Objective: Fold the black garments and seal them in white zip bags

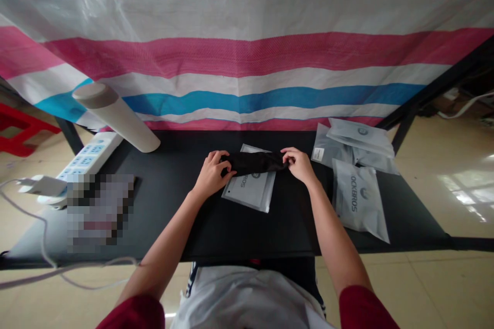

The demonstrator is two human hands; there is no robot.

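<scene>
Head view: left hand (211,174) and right hand (299,163) each pinch one end of dark cloth (255,162), fingers clamped on it. Cloth stretched over grey pouch (250,190), mid-tabletop (231,226). Pouch pile (357,175) right of cloth; tube (116,115) far left.

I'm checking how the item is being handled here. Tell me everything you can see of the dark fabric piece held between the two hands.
The dark fabric piece is a long, narrow strip of soft brown-black cloth, perhaps a sock. It lies stretched sideways across the top of a grey printed pouch on the black table. The left hand grips its left end and the right hand pinches its right end. Its surface looks slightly rumpled.
</scene>
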